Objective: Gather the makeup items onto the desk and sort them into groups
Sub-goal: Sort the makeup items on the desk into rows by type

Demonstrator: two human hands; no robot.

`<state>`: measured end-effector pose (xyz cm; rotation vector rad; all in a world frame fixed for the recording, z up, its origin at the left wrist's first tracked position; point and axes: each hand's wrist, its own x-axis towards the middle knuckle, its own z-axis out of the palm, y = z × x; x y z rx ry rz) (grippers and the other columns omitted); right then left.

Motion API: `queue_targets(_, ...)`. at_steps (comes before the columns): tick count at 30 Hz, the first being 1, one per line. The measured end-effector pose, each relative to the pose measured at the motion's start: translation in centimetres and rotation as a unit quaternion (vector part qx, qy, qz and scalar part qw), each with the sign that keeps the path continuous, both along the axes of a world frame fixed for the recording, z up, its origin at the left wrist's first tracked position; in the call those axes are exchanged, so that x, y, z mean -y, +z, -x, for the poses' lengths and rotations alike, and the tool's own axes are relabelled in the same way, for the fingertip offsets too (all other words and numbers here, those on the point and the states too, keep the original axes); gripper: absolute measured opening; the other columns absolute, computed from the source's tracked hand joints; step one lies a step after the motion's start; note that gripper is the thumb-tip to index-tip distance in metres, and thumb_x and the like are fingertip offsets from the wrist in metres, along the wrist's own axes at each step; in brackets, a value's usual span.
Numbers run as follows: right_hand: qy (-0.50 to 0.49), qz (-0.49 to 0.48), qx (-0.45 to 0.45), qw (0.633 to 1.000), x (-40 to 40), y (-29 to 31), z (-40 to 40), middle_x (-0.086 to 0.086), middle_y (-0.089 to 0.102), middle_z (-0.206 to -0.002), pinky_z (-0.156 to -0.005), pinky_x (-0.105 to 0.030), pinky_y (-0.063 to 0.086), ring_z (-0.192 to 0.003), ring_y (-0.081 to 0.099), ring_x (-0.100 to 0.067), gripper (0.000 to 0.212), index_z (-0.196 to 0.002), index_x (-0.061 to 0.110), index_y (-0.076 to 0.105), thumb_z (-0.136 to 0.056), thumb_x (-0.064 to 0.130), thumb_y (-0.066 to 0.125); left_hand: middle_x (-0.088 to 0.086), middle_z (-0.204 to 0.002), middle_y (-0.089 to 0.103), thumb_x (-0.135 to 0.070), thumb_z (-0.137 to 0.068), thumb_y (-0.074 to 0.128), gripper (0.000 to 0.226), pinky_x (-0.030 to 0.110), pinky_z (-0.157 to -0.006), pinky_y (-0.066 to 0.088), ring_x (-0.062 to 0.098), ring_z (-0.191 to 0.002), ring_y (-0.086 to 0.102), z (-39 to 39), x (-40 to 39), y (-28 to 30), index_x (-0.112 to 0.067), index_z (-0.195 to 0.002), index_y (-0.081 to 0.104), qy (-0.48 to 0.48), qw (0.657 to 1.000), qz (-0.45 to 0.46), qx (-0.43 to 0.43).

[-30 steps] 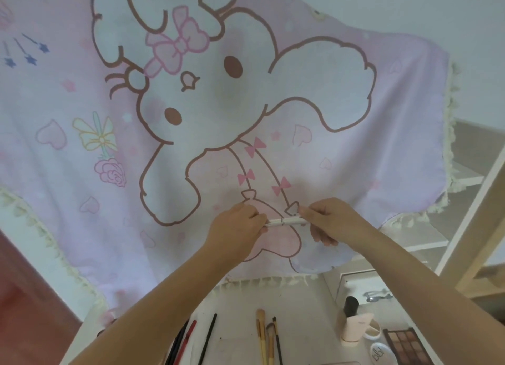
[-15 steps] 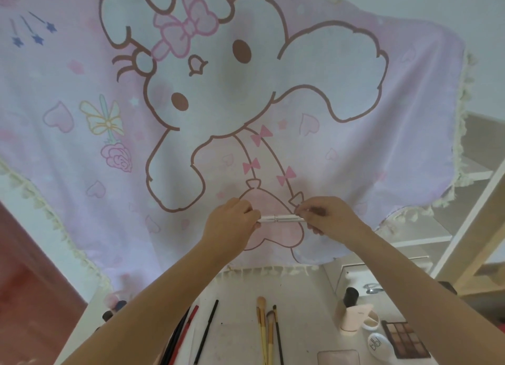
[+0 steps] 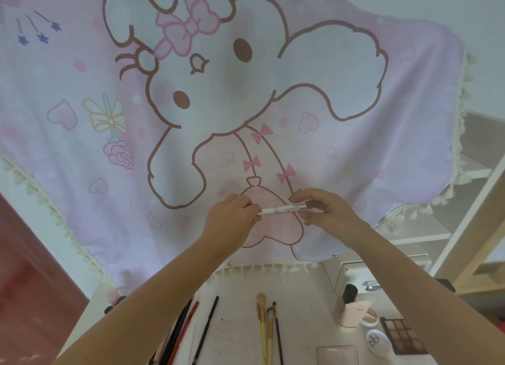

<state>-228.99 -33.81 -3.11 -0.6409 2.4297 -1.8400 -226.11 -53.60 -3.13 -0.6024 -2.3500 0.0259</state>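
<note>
Above the worktop [image 3: 240,291], in front of a pink cartoon cloth [image 3: 246,91] hung behind it, a slim white makeup pen [image 3: 281,209] is held level between both hands. Its left end is pinched by the curled fingers [image 3: 247,204] of the left hand [image 3: 232,217]; its silvery right end is pinched between thumb and fingertips of the right hand [image 3: 325,208]. Whether the cap is being pulled off or pushed on cannot be told.

Sorting appears well along, judging by the groups laid out below: dark and red pencils [image 3: 188,329] at the left, brushes [image 3: 266,329] in the middle, and at the right a pink holder [image 3: 352,317], a white compact [image 3: 377,342] and an eyeshadow palette [image 3: 403,336]. A pink case [image 3: 337,355] lies at the bottom edge.

The step in hand is taken to be inspection of the pen so that its group can be decided. Next, the pen would need to be released by one hand, carried down and laid parallel beside the pencils, most likely, without the rows being disturbed.
</note>
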Motion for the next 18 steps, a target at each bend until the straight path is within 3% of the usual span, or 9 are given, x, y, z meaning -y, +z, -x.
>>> queue_targets(3,0.005,-0.02,0.048,0.999,0.2,-0.1,0.1,0.002,0.062,-0.092,-0.051,-0.015,0.049,-0.074,0.06,-0.013,0.016,-0.101,0.023,0.055,-0.088,0.014,0.056,-0.003,-0.054,0.062,-0.02,-0.048,0.089,0.024,0.013,-0.036,0.039,0.013,-0.045,0.056,-0.1,-0.2,0.0,-0.015,-0.063,0.071,-0.007,1.0,-0.004,0.002)
queue_targets(5,-0.011,-0.045,0.066,0.997,0.4,-0.2,0.2,0.007,0.064,-0.063,-0.041,-0.015,0.042,-0.048,0.056,-0.008,0.016,-0.091,0.018,0.059,-0.092,0.028,0.047,-0.003,-0.054,0.062,-0.02,-0.049,0.089,0.023,0.013,-0.036,0.039,0.013,-0.044,0.055,-0.1,-0.2,-0.1,-0.015,-0.063,0.071,-0.011,1.0,-0.004,0.001)
queue_targets(7,-0.028,-0.071,0.047,0.996,0.4,-0.5,0.4,0.008,0.057,-0.041,-0.037,-0.014,0.037,-0.034,0.047,-0.003,0.025,-0.074,0.016,0.06,-0.093,0.026,0.046,-0.003,-0.054,0.062,-0.021,-0.05,0.088,0.023,0.013,-0.036,0.04,0.012,-0.044,0.055,-0.1,-0.2,-0.2,-0.015,-0.064,0.071,-0.014,1.0,-0.005,0.004)
queue_targets(9,-0.024,-0.045,0.015,0.999,0.3,-0.6,0.4,0.008,0.058,-0.049,-0.042,-0.012,0.04,-0.041,0.049,-0.002,0.021,-0.073,0.021,0.06,-0.09,0.011,0.053,-0.003,-0.054,0.062,-0.021,-0.05,0.088,0.023,0.013,-0.036,0.041,0.012,-0.044,0.055,-0.2,0.0,-0.3,-0.015,-0.064,0.071,-0.011,1.0,-0.007,0.01)
queue_targets(11,0.009,0.011,0.005,1.0,0.1,-0.7,0.3,-0.002,0.062,-0.078,-0.05,-0.013,0.047,-0.062,0.056,-0.007,0.029,-0.084,0.027,0.061,-0.083,-0.002,0.059,-0.004,-0.054,0.062,-0.021,-0.05,0.088,0.023,0.013,-0.036,0.041,0.011,-0.045,0.055,-0.4,0.2,-0.3,-0.015,-0.063,0.071,-0.005,1.0,-0.012,0.017)
queue_targets(13,0.032,0.022,0.02,0.999,0.1,-0.9,0.4,0.001,0.059,-0.091,-0.053,-0.014,0.049,-0.073,0.058,-0.01,0.037,-0.093,0.034,0.058,-0.081,-0.001,0.062,-0.003,-0.054,0.061,-0.02,-0.05,0.088,0.022,0.014,-0.035,0.041,0.012,-0.044,0.055,-0.5,0.3,-0.4,-0.015,-0.063,0.071,-0.006,1.0,-0.013,0.026)
queue_targets(16,0.015,-0.008,0.065,0.998,0.6,-0.8,0.2,0.009,0.065,-0.067,-0.044,-0.014,0.046,-0.052,0.059,-0.005,0.013,-0.086,0.03,0.058,-0.088,0.018,0.054,-0.002,-0.054,0.061,-0.018,-0.051,0.088,0.022,0.014,-0.034,0.041,0.012,-0.044,0.054,-0.6,0.4,-0.6,-0.013,-0.063,0.071,-0.012,0.999,-0.014,0.031)
queue_targets(18,0.011,-0.027,0.057,0.998,0.7,-1.3,0.5,0.008,0.063,-0.049,-0.041,-0.015,0.044,-0.041,0.054,-0.003,0.022,-0.072,0.021,0.059,-0.092,0.018,0.049,-0.002,-0.054,0.061,-0.018,-0.051,0.088,0.021,0.015,-0.033,0.042,0.013,-0.044,0.055,-0.6,0.6,-0.9,-0.013,-0.063,0.072,-0.016,0.999,-0.013,0.032)
